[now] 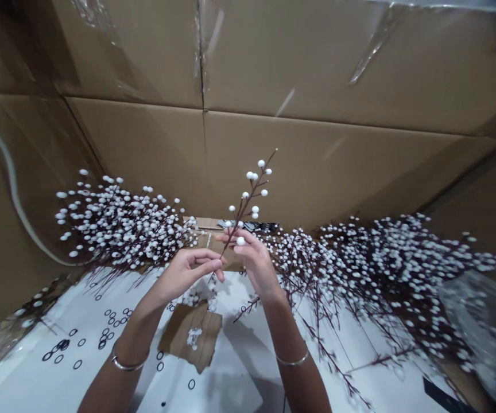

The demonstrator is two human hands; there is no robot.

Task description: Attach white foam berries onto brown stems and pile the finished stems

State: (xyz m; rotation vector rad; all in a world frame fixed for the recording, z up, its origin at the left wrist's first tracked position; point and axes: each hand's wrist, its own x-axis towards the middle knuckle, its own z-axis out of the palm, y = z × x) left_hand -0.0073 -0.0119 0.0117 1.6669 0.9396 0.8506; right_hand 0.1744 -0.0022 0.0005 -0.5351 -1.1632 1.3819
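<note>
Head view: a heap of berry branches (119, 223) and black rings (76, 364) lay on your left, on a white table (213, 390), with a cardboard scrap (190, 335) below your left hand (183, 274). That hand pinched the berry stem (248, 198) between thumb and fingers; the stem tilted up between your hands. Your right hand (254, 264) curled beside it, grip unclear, near a second branch heap (394, 269).

You'll find no readable text, label, brand or number in view, not even on the cardboard walls (317, 166) around you.
</note>
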